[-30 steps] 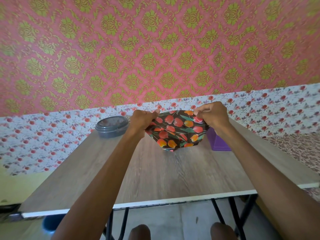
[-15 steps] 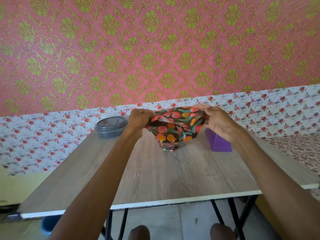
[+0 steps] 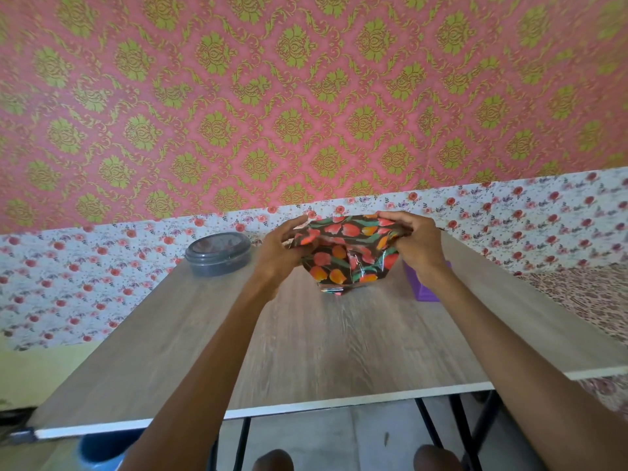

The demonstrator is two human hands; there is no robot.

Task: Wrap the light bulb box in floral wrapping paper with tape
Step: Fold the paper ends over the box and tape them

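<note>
My left hand (image 3: 282,253) grasped the left top edge of the floral wrapping paper (image 3: 343,263); my right hand (image 3: 416,244) pinched its right top edge. The paper bundle stood on the wooden table (image 3: 306,351), toward its far edge. The light bulb box was hidden inside. At the table's far left stood a grey lidded container (image 3: 219,254); at its far right, a purple box (image 3: 426,290)

The left hand (image 3: 282,253) and right hand (image 3: 416,244) end bare forearms (image 3: 210,351); two bare knees (image 3: 273,460) show below.
</note>
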